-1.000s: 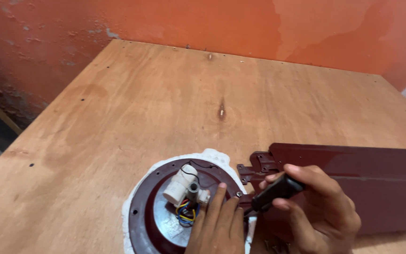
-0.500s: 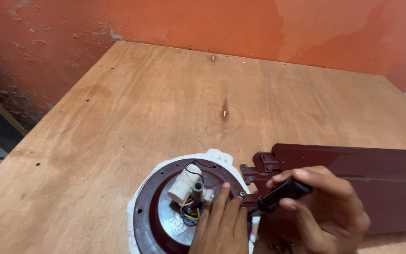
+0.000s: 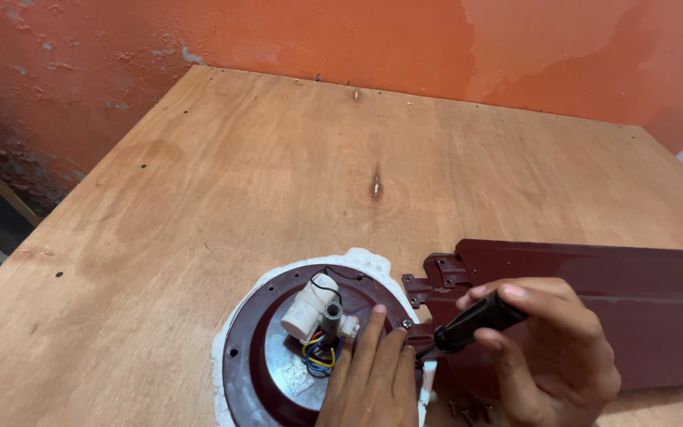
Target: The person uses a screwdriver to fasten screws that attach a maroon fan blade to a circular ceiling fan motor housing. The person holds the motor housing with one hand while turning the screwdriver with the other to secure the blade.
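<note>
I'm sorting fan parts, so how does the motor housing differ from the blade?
The motor housing is round; the blade is long and flat. The housing sits on white foam and shows a white capacitor and coloured wires; the blade lies bare on the table. The left hand rests on the housing, the right beside the blade. Both are dark maroon.

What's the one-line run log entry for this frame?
left hand: fingers resting on round maroon fan motor housing | right hand: gripping black-handled screwdriver, tip at blade bracket | maroon fan blade: flat on plywood table

looks like a small repair workshop: bare plywood worktop filling the frame, rough peeling orange wall along the top, opened maroon fan motor with exposed wires at bottom centre, loose screws lower right.
</note>
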